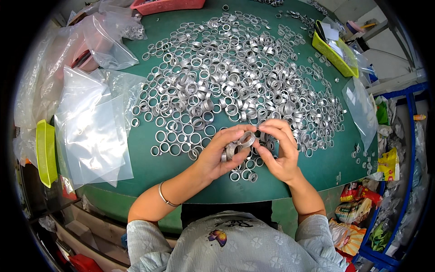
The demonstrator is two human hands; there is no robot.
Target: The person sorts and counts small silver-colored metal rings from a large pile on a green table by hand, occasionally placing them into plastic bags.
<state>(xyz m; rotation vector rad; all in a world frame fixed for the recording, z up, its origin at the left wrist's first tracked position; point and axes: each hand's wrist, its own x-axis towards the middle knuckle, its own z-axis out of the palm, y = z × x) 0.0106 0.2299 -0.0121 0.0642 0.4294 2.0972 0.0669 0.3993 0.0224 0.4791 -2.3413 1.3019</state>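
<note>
Low in the middle of the green table, my left hand (218,153) is curled round several silver metal rings. One metal ring (247,139) stands tilted at its fingertips, its opening partly facing up. My right hand (282,152) meets it from the right, thumb and forefinger bent in a pinch at that ring's edge. How firmly the right fingertips grip it is hard to make out. Just under the hands lie a few loose rings (245,174). Beyond them spreads a wide heap of similar rings (235,81), some flat and some on edge.
Clear plastic bags (93,131) lie at the left, beside a yellow-green basket (46,154). Another yellow-green basket (335,54) with papers sits at the far right, and a red tray (167,5) at the back. A blue rack (410,149) with packages stands right of the table (154,183).
</note>
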